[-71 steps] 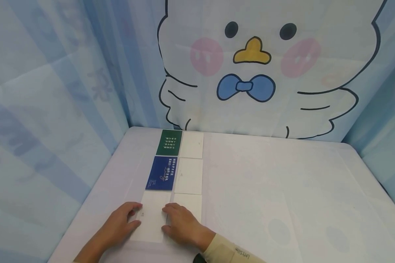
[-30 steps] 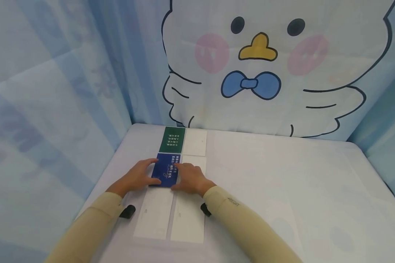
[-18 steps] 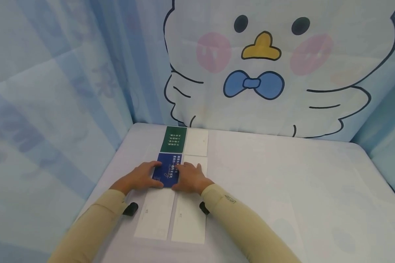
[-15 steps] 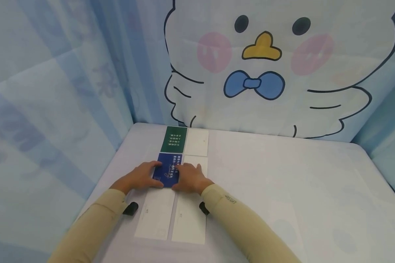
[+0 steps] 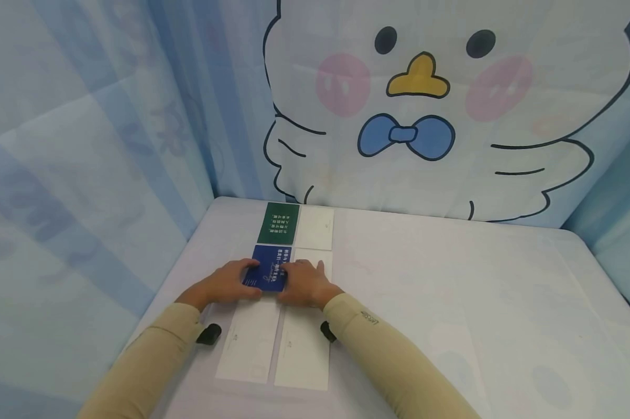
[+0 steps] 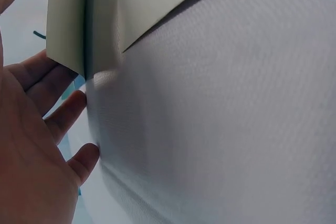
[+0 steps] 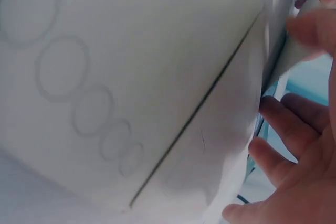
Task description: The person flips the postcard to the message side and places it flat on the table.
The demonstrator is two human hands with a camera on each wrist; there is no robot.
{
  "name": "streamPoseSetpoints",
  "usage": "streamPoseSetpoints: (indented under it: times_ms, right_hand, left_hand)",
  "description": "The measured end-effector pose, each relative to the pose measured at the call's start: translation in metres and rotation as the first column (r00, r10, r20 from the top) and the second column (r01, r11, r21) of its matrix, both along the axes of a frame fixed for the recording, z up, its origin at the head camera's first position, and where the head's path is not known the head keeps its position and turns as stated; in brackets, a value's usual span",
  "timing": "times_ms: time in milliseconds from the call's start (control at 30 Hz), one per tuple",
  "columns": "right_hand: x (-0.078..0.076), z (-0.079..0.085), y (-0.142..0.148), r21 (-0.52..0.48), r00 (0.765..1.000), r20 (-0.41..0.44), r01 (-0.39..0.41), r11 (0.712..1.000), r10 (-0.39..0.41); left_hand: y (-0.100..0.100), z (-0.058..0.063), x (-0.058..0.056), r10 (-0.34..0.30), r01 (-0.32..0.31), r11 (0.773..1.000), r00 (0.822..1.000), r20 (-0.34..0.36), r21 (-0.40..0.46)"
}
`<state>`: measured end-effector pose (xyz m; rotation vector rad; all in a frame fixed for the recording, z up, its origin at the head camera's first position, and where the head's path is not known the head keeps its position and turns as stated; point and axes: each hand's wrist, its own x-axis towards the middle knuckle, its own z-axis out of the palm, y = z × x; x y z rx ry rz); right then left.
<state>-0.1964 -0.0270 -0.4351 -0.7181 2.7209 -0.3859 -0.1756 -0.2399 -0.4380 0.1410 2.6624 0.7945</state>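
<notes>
On the white table, a blue card [image 5: 268, 270] with white print is held by its two short sides. My left hand [image 5: 223, 282] pinches the left side, and my right hand [image 5: 307, 284] grips the right. The card's near edge is tilted up, and its pale underside [image 6: 65, 30] shows in the left wrist view, clear of the cloth. Part of the card also appears by the right thumb in the right wrist view. Just beyond it lies a green card [image 5: 279, 224] with white print.
White cards lie around: one far right of the green card [image 5: 315, 228], one partly under my right hand [image 5: 320, 256], and two long ones in front, left [image 5: 248, 343] and right [image 5: 302, 349]. A patterned curtain [image 5: 399, 174] stands behind the table [image 5: 425, 302].
Both hands have moved from the near white card forward to the blue card. The blue card's near edge has risen since half a second ago.
</notes>
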Motion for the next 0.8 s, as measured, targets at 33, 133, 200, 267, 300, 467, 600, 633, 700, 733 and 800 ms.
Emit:
streamPoseSetpoints:
  times_ms: [33, 133, 200, 267, 300, 467, 600, 633, 700, 733, 800]
  right_hand:
    - [0.0, -0.001, 0.0, -0.008, 1.0, -0.004, 0.004, 1.0, -0.004]
    - [0.0, -0.002, -0.001, -0.038, 1.0, -0.01, 0.026, 0.999, -0.026]
    - [0.0, -0.002, -0.002, -0.051, 0.999, -0.01, 0.035, 0.998, -0.036]
    - [-0.001, -0.001, -0.002, -0.059, 0.999, -0.005, 0.043, 0.997, -0.043]
    - [-0.001, -0.001, -0.003, -0.066, 0.999, -0.005, 0.045, 0.997, -0.045]
    - [-0.003, 0.0, -0.003, -0.1, 0.999, -0.009, 0.05, 0.994, -0.051]
    - [-0.004, -0.001, -0.003, -0.114, 0.999, -0.009, 0.051, 0.992, -0.053]
    - [-0.004, -0.002, -0.003, -0.115, 0.999, -0.01, 0.05, 0.992, -0.052]
    - [-0.005, -0.002, -0.003, -0.124, 0.999, -0.015, 0.049, 0.991, -0.051]
    - [-0.005, -0.002, -0.003, -0.127, 0.999, -0.02, 0.047, 0.991, -0.05]
    - [-0.005, -0.002, -0.003, -0.136, 0.998, -0.03, 0.045, 0.99, -0.05]
  left_hand:
    - [-0.001, 0.0, 0.0, 0.001, -0.001, 1.0, 1.0, 0.0, 0.005]
    - [-0.002, 0.0, 0.0, -0.008, 0.008, 1.0, 1.0, 0.001, 0.02]
    - [-0.003, 0.0, 0.001, -0.017, 0.018, 0.999, 1.0, -0.003, 0.028]
    - [-0.003, -0.001, 0.001, -0.022, 0.023, 0.999, 1.0, -0.015, 0.034]
    - [-0.004, -0.002, 0.001, -0.021, 0.022, 0.999, 1.0, -0.023, 0.037]
    - [-0.005, -0.006, 0.002, 0.001, 0.003, 0.999, 0.997, -0.083, 0.046]
    - [-0.007, -0.008, 0.002, -0.001, 0.007, 0.999, 0.993, -0.115, 0.051]
    - [-0.007, -0.008, 0.002, 0.002, 0.004, 0.998, 0.993, -0.116, 0.055]
    - [-0.008, -0.009, 0.003, 0.011, -0.004, 0.998, 0.993, -0.119, 0.062]
    - [-0.008, -0.01, 0.003, 0.013, -0.005, 0.998, 0.992, -0.122, 0.063]
    - [-0.007, -0.011, 0.003, 0.029, -0.021, 0.997, 0.992, -0.127, 0.068]
